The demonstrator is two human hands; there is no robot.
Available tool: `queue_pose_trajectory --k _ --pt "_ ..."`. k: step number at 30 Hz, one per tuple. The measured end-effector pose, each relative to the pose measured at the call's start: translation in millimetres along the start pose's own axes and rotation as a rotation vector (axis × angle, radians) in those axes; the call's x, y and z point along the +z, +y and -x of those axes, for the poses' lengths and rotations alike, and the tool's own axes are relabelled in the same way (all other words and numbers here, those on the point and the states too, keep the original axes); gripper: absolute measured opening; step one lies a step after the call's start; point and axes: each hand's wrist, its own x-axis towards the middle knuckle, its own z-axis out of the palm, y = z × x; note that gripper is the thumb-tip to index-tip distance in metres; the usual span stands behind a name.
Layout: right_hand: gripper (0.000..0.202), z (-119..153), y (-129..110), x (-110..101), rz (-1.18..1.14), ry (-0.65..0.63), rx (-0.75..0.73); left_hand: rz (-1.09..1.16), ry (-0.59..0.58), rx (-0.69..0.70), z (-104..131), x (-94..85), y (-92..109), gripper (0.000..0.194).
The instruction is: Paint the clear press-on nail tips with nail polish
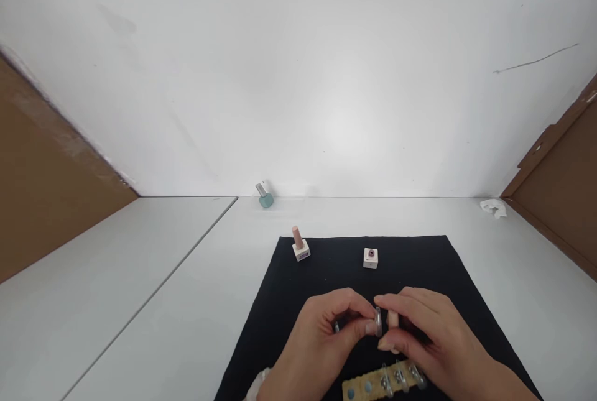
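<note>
Between its thumb and index finger my left hand [321,332] pinches a small clear piece [378,321] that looks like a false nail tip. My right hand [426,332] is closed around a pale pink nail polish cap [393,319], close beside the clear piece; any brush on it is hidden. Beneath the hands lies a tan strip [360,387] with blue dots and several clear, shiny pieces on it, partly covered by my right hand. An uncapped white nail polish bottle [370,258] stands farther back on the black cloth [336,270].
At the cloth's back left corner is a white bottle with a pink cap [299,244]. Toward the wall [298,78] stands a teal nail polish bottle [265,198]. A crumpled white tissue [493,207] lies at the back right. Brown boards [51,183] border both sides.
</note>
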Motion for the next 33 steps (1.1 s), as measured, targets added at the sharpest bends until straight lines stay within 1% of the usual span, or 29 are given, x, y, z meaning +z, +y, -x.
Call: queue_pose_trajectory --k 2,3,6,7,8,10,12,14,15,17,21,23,25,26,29,31,33 --pt "0.026 1.0 2.1 -2.7 -0.065 0.061 0.074 -0.070 0.025 0.094 -0.1 -2.2 -1.2 0.015" --pt "0.025 1.7 3.3 -4.2 -0.091 0.125 0.147 -0.100 0.031 0.143 0.1 -3.2 -1.8 0.017" --pt "0.014 4.6 6.4 -7.6 -0.154 0.390 0.431 -0.153 0.014 0.254 1.5 -4.6 -2.7 0.021" --pt "0.013 5.6 6.9 -7.9 -0.179 0.456 0.503 -0.169 0.005 0.285 2.1 -4.3 -2.6 0.022" --pt "0.015 6.5 6.8 -7.7 -0.214 0.490 0.553 -0.186 -0.001 0.313 2.8 -3.7 -2.4 0.023" --pt "0.019 7.4 4.6 -5.6 -0.291 0.473 0.590 -0.220 -0.004 0.342 4.0 -2.1 -1.8 0.023" --pt "0.021 7.3 0.2 -2.0 -0.324 0.407 0.559 -0.237 0.001 0.333 4.8 -0.4 -1.2 0.022" --pt "0.022 6.7 -4.4 1.6 -0.300 0.347 0.519 -0.238 -0.001 0.302 5.2 0.7 -0.8 0.020" --pt "0.022 6.5 -6.0 3.0 -0.275 0.336 0.504 -0.234 -0.005 0.285 5.3 0.9 -0.6 0.019" --pt "0.024 6.8 -7.0 4.2 -0.208 0.360 0.515 -0.220 -0.011 0.251 5.3 1.0 -0.6 0.019" --pt "0.021 9.4 -1.7 1.9 -0.080 0.471 0.572 -0.173 -0.036 0.196 5.3 0.7 -1.8 0.019" --pt "0.015 9.8 1.4 -1.1 -0.046 0.480 0.545 -0.157 -0.054 0.180 5.4 0.7 -2.6 0.019" --pt "0.004 8.4 3.2 -5.2 -0.047 0.408 0.448 -0.146 -0.063 0.190 5.5 0.7 -2.6 0.019" --pt "0.009 7.1 3.6 -7.6 -0.055 0.338 0.371 -0.139 -0.065 0.203 5.6 0.5 -2.1 0.019" --pt "0.030 2.3 3.5 -14.2 -0.072 0.070 0.136 -0.092 -0.062 0.228 5.3 -1.0 1.6 0.020" --pt "0.034 -0.3 2.7 -16.9 -0.088 -0.034 0.077 -0.040 -0.060 0.214 4.8 -2.9 4.1 0.020" --pt "0.034 -1.6 1.7 -17.8 -0.145 -0.079 0.111 0.012 -0.062 0.201 4.0 -5.2 5.4 0.019"
